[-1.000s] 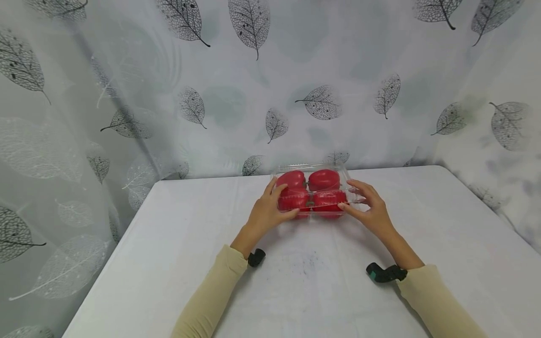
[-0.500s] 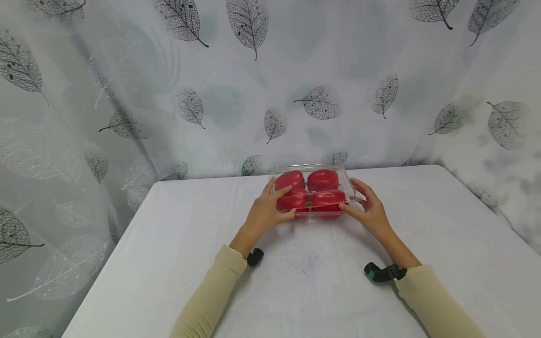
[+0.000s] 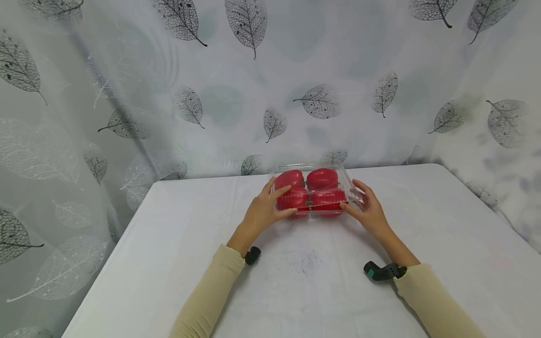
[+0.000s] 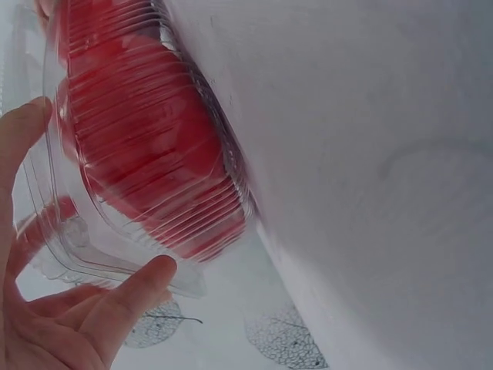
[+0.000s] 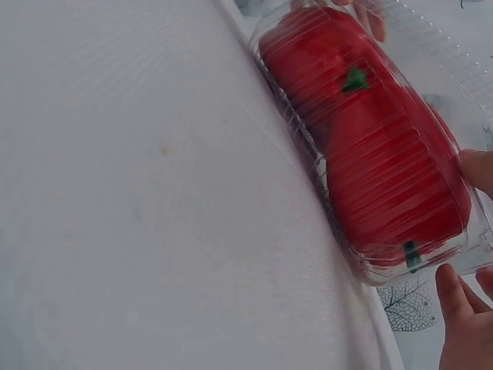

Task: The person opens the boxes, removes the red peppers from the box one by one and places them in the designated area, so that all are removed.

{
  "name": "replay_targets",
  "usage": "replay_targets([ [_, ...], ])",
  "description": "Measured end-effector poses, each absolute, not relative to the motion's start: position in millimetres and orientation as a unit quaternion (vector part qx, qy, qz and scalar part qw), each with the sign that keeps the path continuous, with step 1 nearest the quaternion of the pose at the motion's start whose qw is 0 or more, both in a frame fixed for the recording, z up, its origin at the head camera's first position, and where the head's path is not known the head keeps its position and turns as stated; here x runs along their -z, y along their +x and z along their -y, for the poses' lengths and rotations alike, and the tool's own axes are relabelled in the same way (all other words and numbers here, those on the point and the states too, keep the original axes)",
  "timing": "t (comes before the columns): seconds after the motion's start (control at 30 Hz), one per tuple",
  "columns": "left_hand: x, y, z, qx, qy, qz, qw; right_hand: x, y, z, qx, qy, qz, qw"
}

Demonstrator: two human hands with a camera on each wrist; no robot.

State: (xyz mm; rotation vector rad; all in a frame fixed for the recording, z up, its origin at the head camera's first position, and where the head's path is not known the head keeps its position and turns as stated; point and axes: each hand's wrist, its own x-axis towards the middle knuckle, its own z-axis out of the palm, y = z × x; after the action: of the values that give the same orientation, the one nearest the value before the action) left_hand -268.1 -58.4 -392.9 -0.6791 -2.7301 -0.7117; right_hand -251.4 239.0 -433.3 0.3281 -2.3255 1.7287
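And here we are at the far end of the table [image 3: 304, 291], both hands on a clear box [image 3: 313, 191]! The left hand [image 3: 258, 213] has the left end, fingers spread apart with the thumb on the near side, gripping the plastic by its edge. Over on the other end, the right hand [image 3: 374, 218] mirrors it: thumb to the front, fingers bent around the right side, holding the rim.

The box sits close to the table's back edge, its base down on the white surface. Inside, red pieces [image 3: 322, 179], four showing from above, packed two by two, plump and shiny. The right wrist view catches green stems [image 5: 356, 79] through the ribbed wall. Is the lid fastened? Can't tell from here.

Look at the arms: long pale sleeves [image 3: 207, 293], and a dark wrist device [image 3: 382, 271] at the right cuff, with another dark wrist device [image 3: 252, 256] at the left. Dark smudges [image 3: 310, 263] mark the surface between the arms, on the near side of the box. Behind it all hangs a pale curtain [image 3: 228, 108] printed with skeleton leaves.
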Motion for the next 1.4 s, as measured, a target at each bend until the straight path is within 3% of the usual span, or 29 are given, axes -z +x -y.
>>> replay_targets([
  [0.3,390,-267,62,0.236,-0.250,0.933,0.105,430,-249,-241,-0.590,0.047,0.805,0.032],
  [0.83,391,-269,60,0.301,-0.230,0.920,0.097,435,-251,-244,-0.557,0.055,0.829,0.026],
  [1.4,391,-265,53,0.252,-0.182,0.944,0.109,435,-249,-245,-0.574,0.065,0.816,-0.009],
])
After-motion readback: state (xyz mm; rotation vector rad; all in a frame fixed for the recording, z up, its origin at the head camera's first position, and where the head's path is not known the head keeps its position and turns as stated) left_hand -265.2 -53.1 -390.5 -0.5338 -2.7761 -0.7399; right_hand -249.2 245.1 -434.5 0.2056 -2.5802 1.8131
